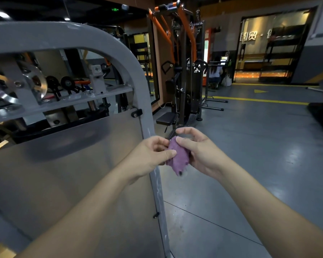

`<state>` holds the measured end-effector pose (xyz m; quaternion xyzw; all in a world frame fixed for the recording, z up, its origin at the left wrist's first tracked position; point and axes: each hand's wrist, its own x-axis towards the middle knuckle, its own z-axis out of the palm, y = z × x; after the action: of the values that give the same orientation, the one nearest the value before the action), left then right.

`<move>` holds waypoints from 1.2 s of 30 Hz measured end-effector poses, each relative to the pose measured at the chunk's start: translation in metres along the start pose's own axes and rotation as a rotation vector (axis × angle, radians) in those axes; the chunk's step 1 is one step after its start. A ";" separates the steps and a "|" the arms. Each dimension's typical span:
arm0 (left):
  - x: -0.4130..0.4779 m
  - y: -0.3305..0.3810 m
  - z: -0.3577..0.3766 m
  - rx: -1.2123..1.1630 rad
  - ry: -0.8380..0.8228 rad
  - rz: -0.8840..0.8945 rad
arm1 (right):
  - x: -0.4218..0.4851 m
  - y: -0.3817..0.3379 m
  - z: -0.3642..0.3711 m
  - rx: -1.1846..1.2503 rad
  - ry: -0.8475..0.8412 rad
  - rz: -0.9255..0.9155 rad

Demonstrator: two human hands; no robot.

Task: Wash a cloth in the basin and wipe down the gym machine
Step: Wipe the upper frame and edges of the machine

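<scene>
A small purple cloth [178, 155], bunched up, is held between both hands at mid-frame. My left hand [151, 155] pinches its left edge with thumb and fingers. My right hand [198, 148] cups it from the right, thumb on top. Both hands hover just right of the grey gym machine's upright frame post [147, 131]. The machine's curved grey frame [93, 36] and translucent shield panel [73, 174] fill the left half. No basin is in view.
A black and orange cable machine [185, 71] with a padded seat [165, 118] stands behind the hands. Grey floor [250, 146] with yellow lines stretches to the right. A person sits far back near a glass entrance [215, 71].
</scene>
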<state>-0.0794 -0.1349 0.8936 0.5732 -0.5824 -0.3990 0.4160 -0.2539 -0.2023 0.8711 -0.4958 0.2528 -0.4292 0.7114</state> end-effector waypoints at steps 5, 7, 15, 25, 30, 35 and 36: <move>0.008 0.008 -0.012 -0.052 0.094 -0.012 | 0.017 0.007 -0.007 -0.574 0.203 -0.293; 0.012 0.010 -0.018 -0.092 0.141 -0.036 | 0.020 0.010 -0.003 -0.780 0.303 -0.538; 0.019 0.026 -0.048 -0.337 0.065 0.060 | 0.049 0.011 0.031 -0.832 0.127 -0.819; 0.026 -0.005 -0.099 0.982 0.518 0.307 | 0.140 -0.068 0.083 -1.064 0.145 -1.217; 0.027 -0.027 -0.099 1.182 0.560 0.370 | 0.180 -0.038 0.073 -1.147 0.257 -1.341; 0.031 -0.032 -0.096 1.195 0.570 0.357 | 0.159 0.053 0.021 -1.307 0.218 -1.213; 0.031 -0.032 -0.096 1.203 0.569 0.353 | 0.156 0.056 0.019 -1.330 0.187 -1.197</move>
<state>0.0219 -0.1653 0.8962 0.6834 -0.6555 0.2335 0.2210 -0.1402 -0.3198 0.8371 -0.8170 0.2052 -0.5316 -0.0888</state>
